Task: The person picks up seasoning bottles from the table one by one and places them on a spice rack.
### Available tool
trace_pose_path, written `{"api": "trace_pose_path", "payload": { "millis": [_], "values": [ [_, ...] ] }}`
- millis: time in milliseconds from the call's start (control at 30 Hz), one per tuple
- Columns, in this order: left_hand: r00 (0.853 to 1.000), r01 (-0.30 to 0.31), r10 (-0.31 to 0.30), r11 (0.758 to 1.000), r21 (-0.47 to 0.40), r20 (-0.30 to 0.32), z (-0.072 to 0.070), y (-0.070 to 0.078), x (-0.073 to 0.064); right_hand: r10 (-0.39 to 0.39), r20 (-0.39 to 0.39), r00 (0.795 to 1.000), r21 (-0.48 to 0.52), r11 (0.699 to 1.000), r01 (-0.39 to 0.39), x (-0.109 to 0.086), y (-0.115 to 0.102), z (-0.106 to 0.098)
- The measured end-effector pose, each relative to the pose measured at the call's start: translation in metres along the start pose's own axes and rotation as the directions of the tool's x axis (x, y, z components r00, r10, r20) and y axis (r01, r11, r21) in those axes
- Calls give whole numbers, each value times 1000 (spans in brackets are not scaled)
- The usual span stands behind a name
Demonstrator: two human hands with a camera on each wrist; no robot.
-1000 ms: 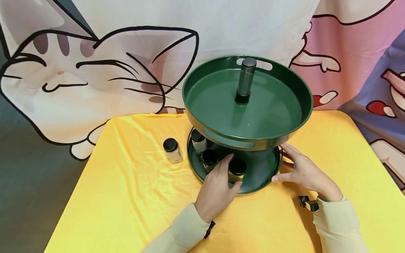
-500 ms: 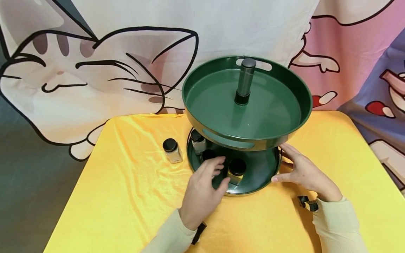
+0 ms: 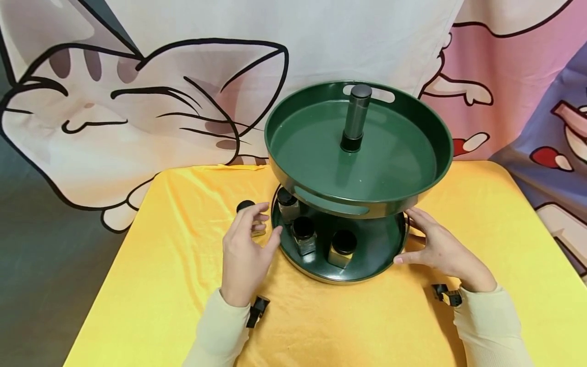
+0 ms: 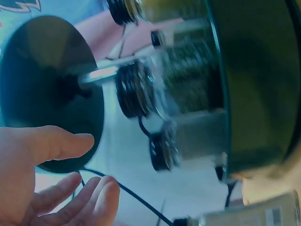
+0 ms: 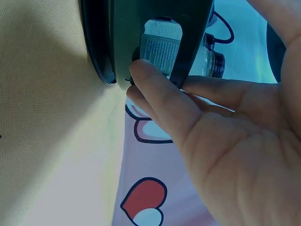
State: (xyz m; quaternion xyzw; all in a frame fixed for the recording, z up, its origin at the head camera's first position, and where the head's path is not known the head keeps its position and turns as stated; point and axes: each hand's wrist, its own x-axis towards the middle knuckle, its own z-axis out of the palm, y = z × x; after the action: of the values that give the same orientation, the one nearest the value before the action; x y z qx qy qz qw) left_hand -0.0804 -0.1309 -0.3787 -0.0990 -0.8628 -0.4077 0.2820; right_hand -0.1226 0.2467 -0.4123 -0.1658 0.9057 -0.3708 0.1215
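My left hand (image 3: 245,260) hovers beside the two-tier green tray stand, fingers loosely bent and holding nothing. Just behind its fingers, a black-lidded jar (image 3: 245,205) on the cloth is partly hidden; in the left wrist view that labelled jar (image 4: 249,214) lies apart from the fingertips. The lower tray (image 3: 316,274) bears a jar with pale contents (image 3: 289,208), a dark-filled jar (image 3: 304,240) and a jar with yellowish contents (image 3: 340,255). My right hand (image 3: 440,250) touches the lower tray's right side, its fingertips (image 5: 146,70) against the wall by a handle slot.
Above the jars, the round upper tray (image 3: 312,168) overhangs the lower one, with a grey post (image 3: 356,114) rising through its centre. A yellow cloth (image 3: 183,306) covers the table. Behind hangs a cartoon-printed curtain (image 3: 183,127).
My left hand has left the yellowish jar in the lower tray and moved left, out to the jar on the cloth. The right hand has stayed on the tray's side.
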Motion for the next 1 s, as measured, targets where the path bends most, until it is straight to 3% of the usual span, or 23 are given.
{"api": "trace_pose_path", "payload": {
  "millis": [233, 367, 567, 767, 1000],
  "values": [
    [995, 47, -32, 987, 153, -97, 0, -27, 5, -9, 23, 1000, 94, 996, 7, -1, 0, -2],
    [990, 102, -82, 976, 190, -111, 0, -40, 6, -11, 32, 999, 138, 990, 6, 0, 0, -2],
    [982, 186, -175, 962, 201, -73, 2, -52, 8, -30, 14, 999, 133, 991, 28, -1, 1, -3],
    [954, 295, -300, 934, 201, -6, 3, -63, 7, -18, -8, 1000, 130, 991, 19, -2, 0, -3],
    [930, 352, -367, 915, 195, 41, 5, -73, 6, -19, -54, 998, 26, 999, 21, -3, 1, -5]
  ]
}}
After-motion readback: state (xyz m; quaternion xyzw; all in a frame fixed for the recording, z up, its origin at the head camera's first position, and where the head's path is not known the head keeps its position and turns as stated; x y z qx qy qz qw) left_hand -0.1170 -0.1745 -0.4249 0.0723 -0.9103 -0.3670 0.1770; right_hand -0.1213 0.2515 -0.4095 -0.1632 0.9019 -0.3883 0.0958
